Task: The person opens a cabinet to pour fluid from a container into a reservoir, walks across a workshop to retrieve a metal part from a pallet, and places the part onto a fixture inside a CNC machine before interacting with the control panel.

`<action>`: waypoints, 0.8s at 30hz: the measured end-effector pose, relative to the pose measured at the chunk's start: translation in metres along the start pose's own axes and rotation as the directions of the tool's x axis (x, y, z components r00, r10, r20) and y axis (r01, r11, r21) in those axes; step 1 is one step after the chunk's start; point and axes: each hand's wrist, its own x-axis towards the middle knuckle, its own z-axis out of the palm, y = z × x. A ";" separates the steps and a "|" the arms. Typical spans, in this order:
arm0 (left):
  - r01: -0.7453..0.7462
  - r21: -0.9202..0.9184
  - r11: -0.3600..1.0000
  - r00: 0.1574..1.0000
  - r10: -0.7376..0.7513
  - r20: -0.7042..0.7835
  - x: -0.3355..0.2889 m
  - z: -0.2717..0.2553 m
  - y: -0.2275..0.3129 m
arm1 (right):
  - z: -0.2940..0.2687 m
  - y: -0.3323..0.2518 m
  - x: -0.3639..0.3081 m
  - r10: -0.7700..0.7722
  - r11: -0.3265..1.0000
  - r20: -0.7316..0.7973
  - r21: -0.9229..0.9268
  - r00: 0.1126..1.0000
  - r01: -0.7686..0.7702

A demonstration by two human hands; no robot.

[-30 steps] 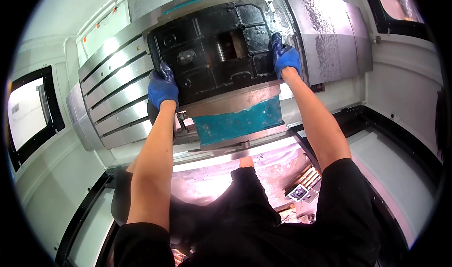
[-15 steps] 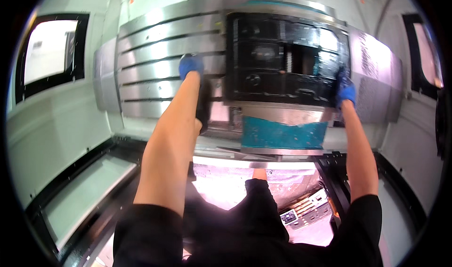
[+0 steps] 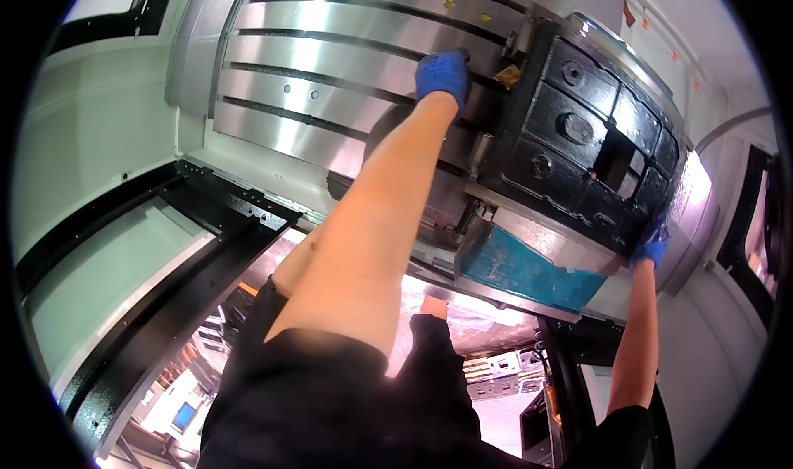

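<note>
In a blue glove, my left hand point(image 3: 442, 74) is over the slotted steel machine table point(image 3: 330, 43), just left of a black metal casting point(image 3: 533, 159). Its fingers look curled, with a dark bit at the fingertips that I cannot make out. The casting is a wide block with recessed panels, round bosses and a square opening, and it looks wet. My right hand point(image 3: 651, 246), gloved in blue with dark-stained fingers, rests against the casting's near right corner. Those fingers stretch along its side. A small yellow-brown piece point(image 3: 508, 76) lies between my left hand and the casting.
Below the casting is a steel ledge with a worn teal face point(image 3: 529, 266). Black frame rails point(image 3: 157, 312) cross the lower left. White enclosure walls point(image 3: 91, 163) close in both sides, and a hose point(image 3: 735, 126) curves at right. My leg point(image 3: 434, 306) shows below the table edge.
The view has turned and shifted left, so the casting now appears tilted. My left hand has moved along the table closer to the casting. My right hand stays at the casting's right side.
</note>
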 end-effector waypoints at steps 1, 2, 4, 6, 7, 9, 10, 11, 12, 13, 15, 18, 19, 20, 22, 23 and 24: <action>-0.030 -0.027 0.999 0.999 0.029 -0.017 0.001 0.002 0.003 | -0.002 -0.001 -0.004 -0.029 0.999 -0.009 0.015 1.000 0.029; -0.059 -0.052 0.997 0.998 0.057 -0.034 -0.002 0.004 0.005 | -0.003 -0.003 -0.009 -0.056 0.998 -0.015 0.031 0.998 0.057; -0.168 -0.063 0.984 0.984 0.164 -0.068 0.001 0.012 -0.001 | 0.008 -0.015 -0.022 -0.039 0.993 0.009 0.112 0.999 0.038; -0.232 0.027 0.972 0.972 0.233 -0.027 0.003 0.022 0.007 | 0.019 -0.025 -0.032 -0.003 0.998 -0.015 0.069 1.000 0.004; -0.270 0.065 0.961 0.963 0.271 -0.004 0.003 0.025 0.012 | 0.019 -0.030 -0.033 0.012 0.999 -0.036 0.048 0.999 -0.010; -0.277 0.124 0.953 0.960 0.268 0.086 0.006 0.025 0.040 | -0.006 -0.004 -0.010 -0.067 0.997 -0.007 -0.030 0.998 0.067; -0.281 0.159 0.946 0.957 0.263 0.125 0.008 0.023 0.050 | -0.016 0.004 0.001 -0.105 0.992 0.015 -0.065 0.994 0.106; -0.238 0.160 0.958 0.969 0.222 0.109 0.009 0.025 0.050 | -0.007 -0.003 -0.005 -0.096 0.994 0.013 -0.053 0.995 0.097; -0.197 0.160 0.967 0.979 0.183 0.094 0.012 0.026 0.049 | 0.006 -0.006 -0.013 -0.086 0.995 0.010 -0.040 0.996 0.087; -0.164 0.153 0.974 0.985 0.154 0.080 0.016 0.026 0.050 | 0.011 -0.012 -0.018 -0.078 0.997 -0.003 -0.026 0.997 0.078; -0.155 0.118 0.981 0.985 0.145 0.089 0.024 0.045 0.055 | -0.019 0.016 0.007 -0.090 0.996 -0.039 0.006 0.995 0.090; -0.112 0.105 0.988 0.992 0.105 0.071 0.028 0.056 0.051 | 0.006 0.010 -0.004 -0.104 0.952 -0.074 0.281 0.992 0.121; -0.144 0.085 0.986 0.988 0.138 0.069 0.026 0.058 0.061 | -0.009 0.033 0.008 -0.109 0.930 -0.092 0.341 0.990 0.134; -0.153 0.082 0.985 0.987 0.149 0.051 0.028 0.058 0.058 | -0.005 0.033 0.007 -0.120 0.902 -0.079 0.408 0.990 0.143; -0.088 0.021 0.996 0.996 0.088 0.019 0.028 0.063 0.035 | 0.018 -0.006 -0.022 -0.083 0.976 -0.055 0.196 0.995 0.092; -0.060 -0.016 0.998 0.998 0.060 0.004 0.030 0.065 0.028 | 0.028 -0.029 -0.037 -0.066 0.994 -0.052 0.085 0.996 0.070; -0.101 -0.005 0.995 0.994 0.101 0.039 0.032 0.062 0.040 | 0.013 -0.003 -0.023 -0.162 0.973 -0.089 0.155 0.983 0.174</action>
